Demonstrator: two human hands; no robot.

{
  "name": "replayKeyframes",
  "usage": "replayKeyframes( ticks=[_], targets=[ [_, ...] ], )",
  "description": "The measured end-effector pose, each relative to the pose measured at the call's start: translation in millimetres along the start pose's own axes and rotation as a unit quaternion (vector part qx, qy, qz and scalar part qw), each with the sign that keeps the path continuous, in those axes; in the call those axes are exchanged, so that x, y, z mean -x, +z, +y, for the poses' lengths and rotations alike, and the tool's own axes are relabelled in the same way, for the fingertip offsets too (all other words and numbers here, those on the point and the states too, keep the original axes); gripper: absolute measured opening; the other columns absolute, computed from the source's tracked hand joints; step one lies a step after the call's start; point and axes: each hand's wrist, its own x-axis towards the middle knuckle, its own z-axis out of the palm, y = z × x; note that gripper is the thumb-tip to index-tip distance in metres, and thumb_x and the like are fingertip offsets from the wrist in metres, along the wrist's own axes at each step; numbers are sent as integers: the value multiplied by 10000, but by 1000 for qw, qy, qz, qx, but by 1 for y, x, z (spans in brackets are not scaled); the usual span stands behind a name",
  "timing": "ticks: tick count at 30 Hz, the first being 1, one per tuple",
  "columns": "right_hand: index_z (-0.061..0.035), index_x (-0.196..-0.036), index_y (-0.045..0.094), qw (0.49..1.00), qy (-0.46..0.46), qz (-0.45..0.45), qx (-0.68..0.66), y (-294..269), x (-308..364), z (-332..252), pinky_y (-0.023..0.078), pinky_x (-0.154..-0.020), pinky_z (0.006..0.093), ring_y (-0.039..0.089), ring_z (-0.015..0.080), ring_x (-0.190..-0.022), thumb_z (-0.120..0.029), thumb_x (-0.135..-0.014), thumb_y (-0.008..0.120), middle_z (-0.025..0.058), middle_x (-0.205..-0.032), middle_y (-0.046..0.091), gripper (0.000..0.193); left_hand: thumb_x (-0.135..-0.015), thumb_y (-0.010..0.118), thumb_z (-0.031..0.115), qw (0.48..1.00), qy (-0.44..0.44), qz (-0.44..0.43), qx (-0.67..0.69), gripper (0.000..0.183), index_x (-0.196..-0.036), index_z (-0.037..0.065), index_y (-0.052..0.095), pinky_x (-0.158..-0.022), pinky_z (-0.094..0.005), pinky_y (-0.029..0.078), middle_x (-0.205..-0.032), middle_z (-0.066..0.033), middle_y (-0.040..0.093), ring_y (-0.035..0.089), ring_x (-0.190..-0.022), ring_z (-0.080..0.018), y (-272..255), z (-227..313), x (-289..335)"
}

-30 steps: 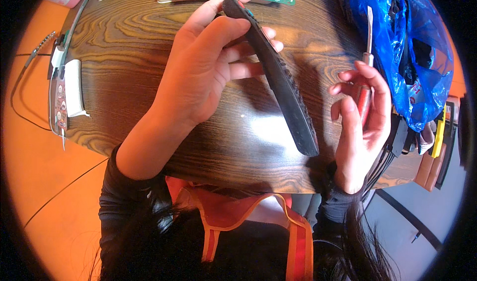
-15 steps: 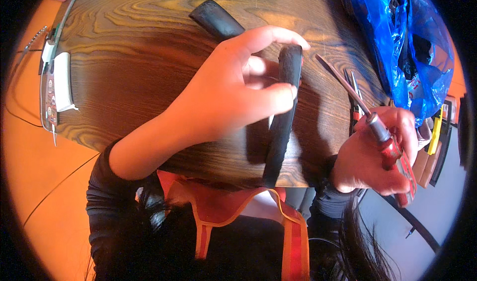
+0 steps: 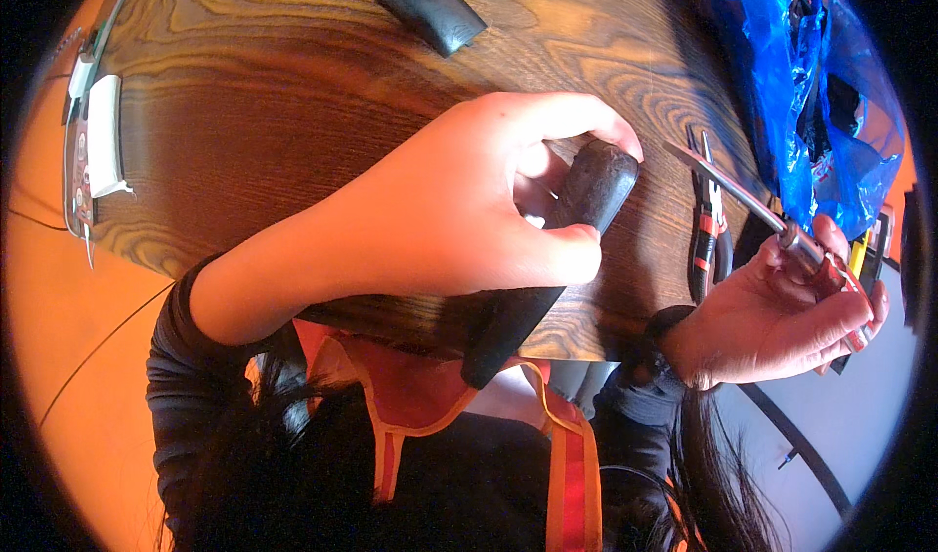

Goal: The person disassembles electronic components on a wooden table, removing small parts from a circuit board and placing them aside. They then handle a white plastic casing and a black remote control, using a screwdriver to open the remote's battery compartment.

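My left hand (image 3: 469, 200) is closed around a long black bar-shaped piece (image 3: 601, 186). Thumb and fingers grip it near its far end, while its near end reaches over the table's front edge; its exact kind I cannot make out. Off to the right, my right hand (image 3: 782, 318) has its fingers wrapped round a red-handled screwdriver (image 3: 738, 191), whose metal shaft points up and left toward the black piece without touching it. Another black piece (image 3: 428, 10), flat and oblong with a rounded end, lies on the wooden table (image 3: 244, 112) beyond my left hand.
Pliers (image 3: 707, 220) with black and orange-red handles lie between my hands. A crumpled blue plastic bag (image 3: 782, 73) occupies the far right. A white box-like item (image 3: 107, 137) sits at the table's left edge. Below my arms is a red apron (image 3: 420, 381) with orange edging.
My left hand has tilted the black piece, bringing its near end left and closer to me. My right hand has moved right with the screwdriver, and the pliers show more fully.
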Motion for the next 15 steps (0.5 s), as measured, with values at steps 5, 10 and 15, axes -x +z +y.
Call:
replayKeyframes(
  ticks=[5, 10, 15],
  targets=[
    [16, -1339, 473, 993, 47, 8, -112, -6, -3, 4, 633, -668, 360, 711, 370, -875, -155, -1014, 510, 384, -1114, 633, 369, -819, 610, -12, 999, 35, 14, -14, 564, -1370, 71, 525, -758, -247, 510, -1039, -33, 673, 617, -941, -90, 2, -4, -2],
    [-48, -1289, 494, 993, -57, -83, -68, -16, -4, 9, 623, -673, 330, 684, 334, -940, -167, -1006, 544, 313, -1150, 613, 312, -823, 612, -12, 999, 17, 22, -25, 556, -1365, 77, 526, -737, -233, 495, -1028, -30, 673, 611, -918, -80, -1, 3, 2],
    [-89, -1410, 361, 984, -86, 21, 157, -17, 3, 2, 579, -615, 308, 671, 277, -792, -398, -1033, 494, 288, -1090, 598, 506, -829, 612, -9, 999, -1, 19, -27, 559, -1373, 74, 516, -760, -246, 497, -1021, -39, 673, 610, -919, -85, -1, 6, 2]
  ],
)
